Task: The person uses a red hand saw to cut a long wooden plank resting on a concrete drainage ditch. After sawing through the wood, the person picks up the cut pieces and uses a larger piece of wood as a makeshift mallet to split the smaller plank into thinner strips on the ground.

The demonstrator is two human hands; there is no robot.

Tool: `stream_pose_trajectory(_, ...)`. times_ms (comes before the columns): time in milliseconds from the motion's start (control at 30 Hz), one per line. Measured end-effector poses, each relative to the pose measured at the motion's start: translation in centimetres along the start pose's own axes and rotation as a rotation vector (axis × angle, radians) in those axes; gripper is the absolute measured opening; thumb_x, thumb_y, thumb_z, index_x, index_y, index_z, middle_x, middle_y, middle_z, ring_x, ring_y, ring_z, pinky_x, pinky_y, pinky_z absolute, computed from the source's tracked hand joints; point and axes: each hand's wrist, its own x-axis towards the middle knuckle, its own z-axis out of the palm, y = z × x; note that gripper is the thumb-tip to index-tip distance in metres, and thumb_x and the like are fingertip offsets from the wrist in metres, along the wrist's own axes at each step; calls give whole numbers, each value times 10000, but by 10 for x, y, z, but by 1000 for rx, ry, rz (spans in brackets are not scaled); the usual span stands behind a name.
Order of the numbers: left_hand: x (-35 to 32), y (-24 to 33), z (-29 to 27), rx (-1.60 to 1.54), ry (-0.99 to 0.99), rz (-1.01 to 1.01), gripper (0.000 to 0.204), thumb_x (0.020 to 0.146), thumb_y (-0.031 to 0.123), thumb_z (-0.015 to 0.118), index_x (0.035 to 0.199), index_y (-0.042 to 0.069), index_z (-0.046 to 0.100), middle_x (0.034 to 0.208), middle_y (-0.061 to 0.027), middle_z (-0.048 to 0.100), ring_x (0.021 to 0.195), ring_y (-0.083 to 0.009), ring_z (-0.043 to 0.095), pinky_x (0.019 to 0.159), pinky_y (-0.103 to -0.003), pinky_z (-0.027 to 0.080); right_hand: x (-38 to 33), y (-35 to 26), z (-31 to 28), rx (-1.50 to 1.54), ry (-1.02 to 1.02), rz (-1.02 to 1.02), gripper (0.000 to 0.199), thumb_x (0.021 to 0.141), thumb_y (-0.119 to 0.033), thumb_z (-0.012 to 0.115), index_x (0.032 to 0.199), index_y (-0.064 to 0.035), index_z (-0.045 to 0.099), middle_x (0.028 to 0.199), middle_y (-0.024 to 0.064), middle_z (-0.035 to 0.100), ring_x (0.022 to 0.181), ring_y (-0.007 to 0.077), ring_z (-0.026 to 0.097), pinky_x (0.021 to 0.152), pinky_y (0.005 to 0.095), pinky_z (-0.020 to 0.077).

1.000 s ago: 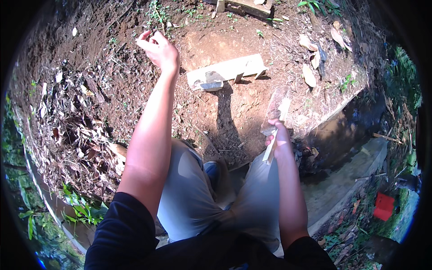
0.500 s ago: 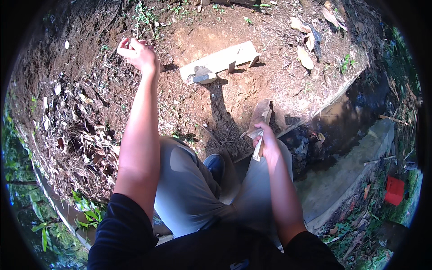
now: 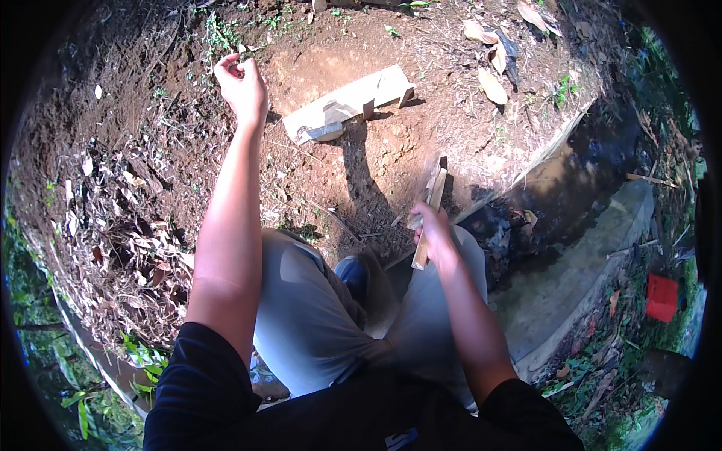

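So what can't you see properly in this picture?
Head view:
- Left hand: the fingers curl shut, hiding whatever they might pinch.
- Wooden stick in the right hand: its top end is motion-blurred.
- Shoe: mostly hidden between the knees.
- Red object: too small and near the rim to identify.

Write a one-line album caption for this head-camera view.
Crouched over bare soil, the right hand grips a wooden-handled tool, the left hand raised near a pale block.

I am seeing no labels, signs or screens here, only one small red boxy container (image 3: 662,298) that may be a package, sitting among litter at the far right.
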Motion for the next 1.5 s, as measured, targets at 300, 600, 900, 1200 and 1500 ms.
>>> stream_pose_trajectory(300,-1,4,-1,145,75,47,369,897,191,582,1222,44,487,796,-62,595,657,-134,559,694,-331,472,-53,-149,45,-644,320,-1187,771,795,-207,726,1445,-41,345,1129,257,660,935,436,681,842,465,573)
stream_pose_trajectory(600,-6,23,21,-3,25,58,356,911,166,618,1202,25,468,847,-62,581,615,-113,578,567,-266,469,34,-84,68,-1345,274,-731,862,826,-197,720,1546,-166,247,1192,208,553,810,317,724,681,384,619)
stream_pose_trajectory(900,24,-49,-6,-129,-18,34,365,987,178,638,1297,49,496,854,5,549,600,-53,461,488,-205,359,-37,-194,78,-1008,66,-914,963,796,-148,665,1597,-136,130,1434,369,439,779,359,712,688,424,599)
stream_pose_trajectory(1200,27,-65,13,-168,-56,107,380,994,194,627,1320,53,494,853,14,527,612,-50,449,513,-202,357,61,-82,92,-1349,240,-1022,952,744,-126,695,1571,-93,227,1324,317,549,705,261,720,582,339,566)
stream_pose_trajectory(1500,27,-66,16,-149,-1,28,352,999,183,623,1309,67,503,875,22,545,639,-46,454,537,-204,379,-38,-213,99,-885,151,-1026,910,804,-163,696,1551,-74,183,1142,318,637,820,370,717,723,485,599)
